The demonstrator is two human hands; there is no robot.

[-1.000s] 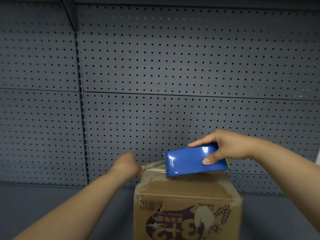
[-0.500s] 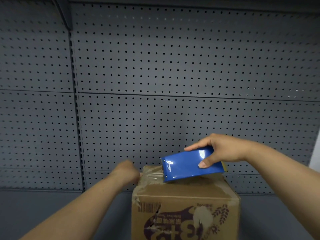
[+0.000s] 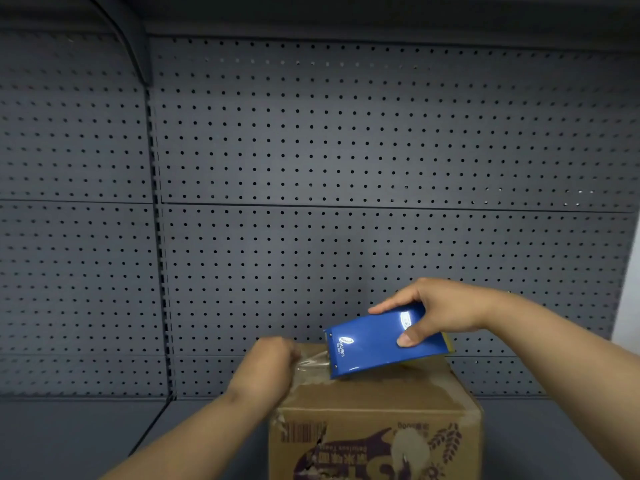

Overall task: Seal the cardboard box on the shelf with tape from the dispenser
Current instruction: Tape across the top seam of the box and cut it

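Note:
A brown cardboard box with purple print on its front stands on the grey shelf, low in the middle. My right hand grips a blue tape dispenser that rests tilted on the box top. A short strip of clear tape runs from the dispenser's left end to my left hand. That hand is closed and pinches the tape end at the box's far left top edge. The box's old tape is torn and peeling along its left edge.
A grey pegboard wall rises right behind the box. The grey shelf floor stretches to the left and right of the box. A dark bracket hangs at the upper left.
The view has shifted slightly. Both hands stay on the box top, and the dispenser has tilted up a little more at its right end, with the tape strip still short.

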